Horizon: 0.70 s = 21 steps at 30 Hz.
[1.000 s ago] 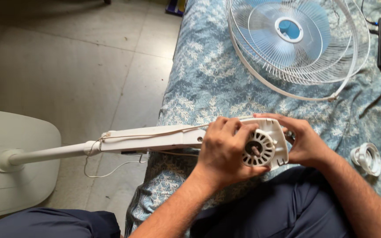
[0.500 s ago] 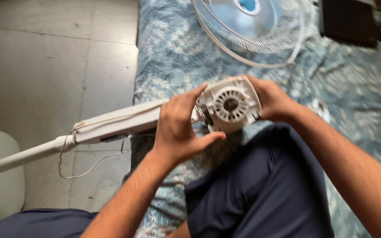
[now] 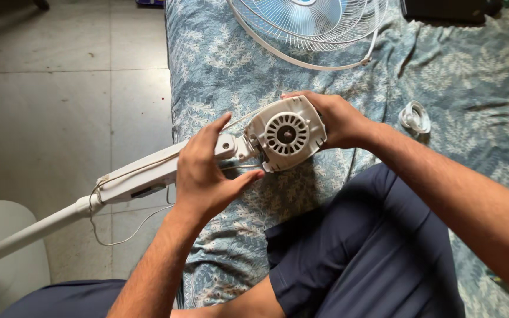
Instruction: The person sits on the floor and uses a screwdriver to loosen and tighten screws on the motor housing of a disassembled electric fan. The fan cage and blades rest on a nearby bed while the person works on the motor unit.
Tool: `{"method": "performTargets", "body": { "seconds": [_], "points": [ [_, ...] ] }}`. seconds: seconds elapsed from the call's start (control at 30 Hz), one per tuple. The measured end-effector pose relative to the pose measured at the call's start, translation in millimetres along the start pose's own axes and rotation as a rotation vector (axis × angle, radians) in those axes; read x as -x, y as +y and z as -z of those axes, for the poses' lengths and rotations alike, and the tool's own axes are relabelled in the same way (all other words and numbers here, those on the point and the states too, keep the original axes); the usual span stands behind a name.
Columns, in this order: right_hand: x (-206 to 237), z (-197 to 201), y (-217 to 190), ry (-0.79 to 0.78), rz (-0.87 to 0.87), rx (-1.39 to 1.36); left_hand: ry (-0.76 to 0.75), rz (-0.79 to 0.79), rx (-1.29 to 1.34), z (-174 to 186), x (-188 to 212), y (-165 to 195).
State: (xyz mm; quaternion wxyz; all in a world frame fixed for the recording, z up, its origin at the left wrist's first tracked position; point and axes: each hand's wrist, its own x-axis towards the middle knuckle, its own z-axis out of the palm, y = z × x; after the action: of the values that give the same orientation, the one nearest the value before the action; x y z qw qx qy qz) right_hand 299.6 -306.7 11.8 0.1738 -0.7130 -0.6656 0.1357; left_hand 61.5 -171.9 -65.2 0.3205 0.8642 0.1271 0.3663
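Fan motor housing (image 3: 287, 134), white and round with a vented face, is sitting in our hands just above our lap, over the near edge of the bed (image 3: 472, 118). We are cupping its far side with our right hand (image 3: 340, 121), the grip closed around the casing. Our left hand (image 3: 204, 171) is curling loosely at the white neck (image 3: 231, 146) where the housing is joining the stand pole (image 3: 131, 176), thumb and fingers half open and only touching it. We are sitting with dark blue trousers (image 3: 354, 253) beneath the work. The pole is running down to the left over the tiled floor (image 3: 60, 106), a thin white cord (image 3: 125, 232) hanging from it. Farther out, a small white ring part (image 3: 415, 116) is lying on the blue patterned bedsheet, and beyond it the white wire fan guard (image 3: 310, 26) with its blue blades is resting flat.
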Motion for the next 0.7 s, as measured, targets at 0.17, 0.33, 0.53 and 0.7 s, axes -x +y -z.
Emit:
{"method": "performTargets", "body": {
  "seconds": [0.17,0.33,0.53,0.7],
  "points": [
    [11,-2,18,-0.109,-0.100,0.158,-0.029,-0.081,-0.164,-42,-24,-10],
    [18,44,21,-0.284,-0.210,0.460,-0.193,0.157,-0.015,-55,-23,-21],
    [25,67,-24,0.012,-0.091,-0.365,-0.213,0.065,-0.067,-55,-18,-24],
    [-8,54,-75,-0.032,0.116,-0.369,-0.194,0.046,-0.108,-56,-18,-21]
  ]
}}
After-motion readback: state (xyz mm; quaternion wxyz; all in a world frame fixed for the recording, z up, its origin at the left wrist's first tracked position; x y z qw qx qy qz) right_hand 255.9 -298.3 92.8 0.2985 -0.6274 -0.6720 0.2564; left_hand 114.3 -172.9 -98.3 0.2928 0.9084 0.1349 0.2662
